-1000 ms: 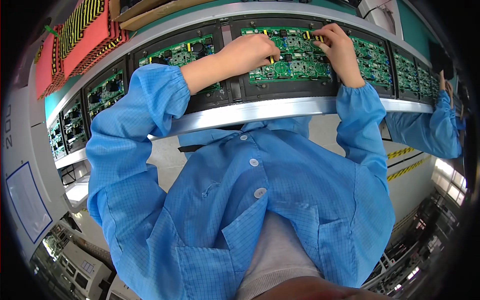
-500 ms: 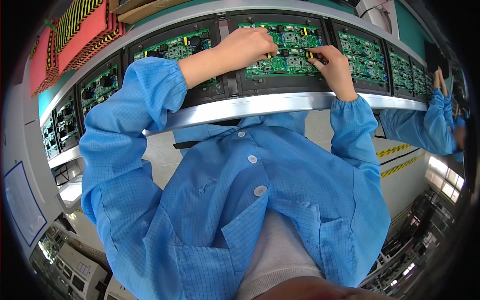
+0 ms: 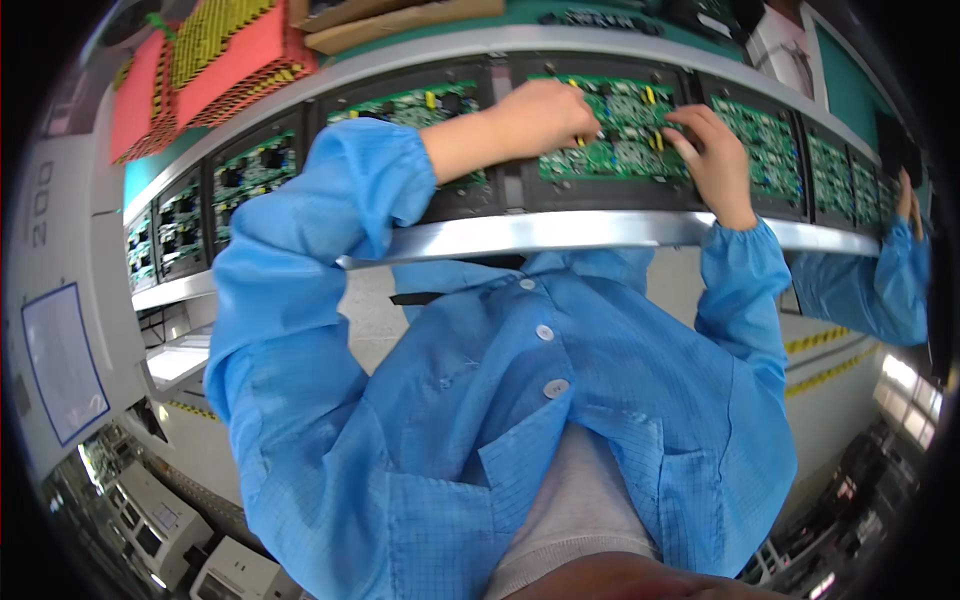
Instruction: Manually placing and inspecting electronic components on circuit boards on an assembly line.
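A panel of green circuit boards (image 3: 610, 162) lies in a black frame (image 3: 560, 196) on the rail in front of me. My left hand (image 3: 556, 118) rests over its left part, fingers curled down together by a small yellow part; whatever they hold is hidden. Toward the panel's right side is my right hand (image 3: 716, 162), its thumb and fingers apart, with nothing visible between them. Just left of those fingertips stands a small yellow component (image 3: 657, 141) on the board.
More framed boards (image 3: 762, 150) line the rail on both sides. A silver rail edge (image 3: 560, 230) runs before me. Pink sheets with black-and-yellow edging (image 3: 235, 85) are stacked at far left, beside cardboard (image 3: 400, 25). Another person's blue sleeve (image 3: 895, 285) is at right.
The whole view has shifted, so the scene sits farther right and lower. My right fingertips, close together at a small dark-and-yellow part before, have parted. My left hand stays over the same panel.
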Motion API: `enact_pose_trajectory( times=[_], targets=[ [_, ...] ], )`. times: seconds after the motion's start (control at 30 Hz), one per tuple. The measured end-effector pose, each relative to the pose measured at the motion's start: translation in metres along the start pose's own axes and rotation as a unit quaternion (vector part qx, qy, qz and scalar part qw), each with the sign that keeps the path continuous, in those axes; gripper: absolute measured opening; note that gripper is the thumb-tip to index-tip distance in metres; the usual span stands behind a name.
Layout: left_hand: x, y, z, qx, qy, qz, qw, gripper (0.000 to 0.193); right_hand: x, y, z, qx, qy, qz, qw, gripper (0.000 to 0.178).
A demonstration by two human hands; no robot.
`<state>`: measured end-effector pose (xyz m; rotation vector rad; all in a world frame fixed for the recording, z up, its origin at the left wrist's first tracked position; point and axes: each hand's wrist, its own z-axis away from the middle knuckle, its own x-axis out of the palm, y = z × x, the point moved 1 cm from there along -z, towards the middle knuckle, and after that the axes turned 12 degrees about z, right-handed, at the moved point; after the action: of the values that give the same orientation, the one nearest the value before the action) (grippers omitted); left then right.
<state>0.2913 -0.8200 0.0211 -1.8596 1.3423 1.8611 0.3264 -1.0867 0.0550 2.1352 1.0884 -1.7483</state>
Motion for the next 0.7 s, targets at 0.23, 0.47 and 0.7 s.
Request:
enact_pose_trajectory(
  times=[0.23, 0.47, 0.7],
  targets=[
    [-0.001, 0.001, 0.011, 0.049, 0.032, -0.051, 0.997, 0.016, -0.036, -0.046, -0.06, -0.097, 0.033, -0.059, 0.993, 0.015],
    [-0.111, -0.032, 0.058, 0.016, 0.179, -0.226, 0.957, 0.017, -0.024, -0.104, -0.176, -0.236, 0.031, -0.052, 0.97, 0.023],
    [-0.184, -0.152, 0.111, -0.372, 0.224, -0.187, 0.881, 0.024, 0.052, -0.161, -0.287, -0.218, -0.038, 0.081, 0.972, 0.032]
  ],
)
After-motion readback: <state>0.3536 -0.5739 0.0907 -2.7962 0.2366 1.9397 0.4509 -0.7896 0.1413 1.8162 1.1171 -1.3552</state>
